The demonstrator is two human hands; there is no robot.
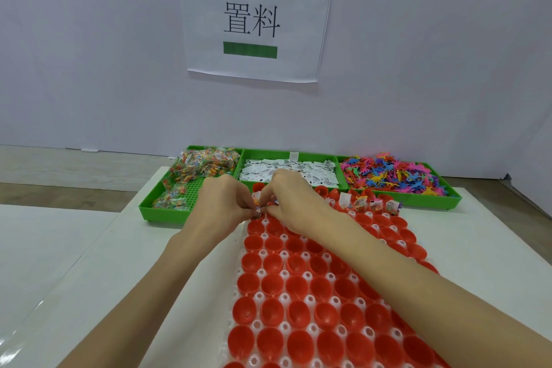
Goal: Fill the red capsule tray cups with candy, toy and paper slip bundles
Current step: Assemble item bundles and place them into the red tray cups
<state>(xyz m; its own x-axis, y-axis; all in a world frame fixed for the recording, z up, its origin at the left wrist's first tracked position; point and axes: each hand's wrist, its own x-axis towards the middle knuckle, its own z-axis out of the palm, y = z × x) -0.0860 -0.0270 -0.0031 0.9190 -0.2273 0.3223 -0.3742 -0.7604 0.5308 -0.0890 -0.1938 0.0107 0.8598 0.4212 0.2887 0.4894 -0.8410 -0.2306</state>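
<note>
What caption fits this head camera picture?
Two hands pinch a small bundle over the far cups of the red capsule tray, before green bins.

Your red capsule tray [313,293] lies flat before you, most cups bare; its far row holds bundles [377,205]. Behind it, green bins hold candy packets [199,164], paper slips [286,172] and toys [391,173].

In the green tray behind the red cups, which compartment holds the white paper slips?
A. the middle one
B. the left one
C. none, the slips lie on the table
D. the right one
A: the white paper slips fill the middle compartment of the green tray, between the candy bags in the left one and the colourful toys in the right one.
</note>
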